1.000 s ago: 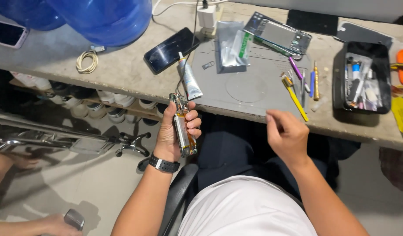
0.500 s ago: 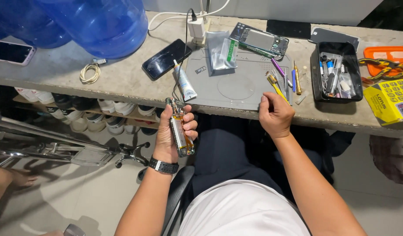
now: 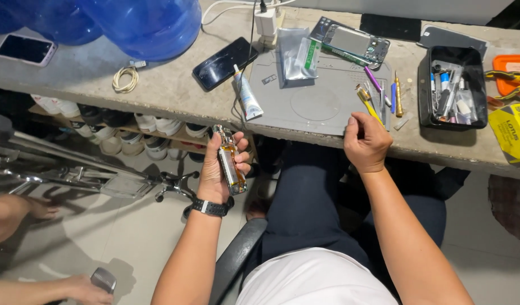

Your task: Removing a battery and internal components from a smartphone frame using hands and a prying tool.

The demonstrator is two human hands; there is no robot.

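At mat edge: right hand (image 3: pixel 366 142) moved closer, fingers curled; left hand (image 3: pixel 221 169) still gripping opened phone (image 3: pixel 230 161).

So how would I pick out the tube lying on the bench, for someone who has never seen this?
Start at the grey work mat in the middle of the concrete bench. At the mat's left edge, beside the black phone, lies the small white tube with its nozzle pointing away. It is the only squeezable tube; the yellow and purple tools lie on the mat's right side.
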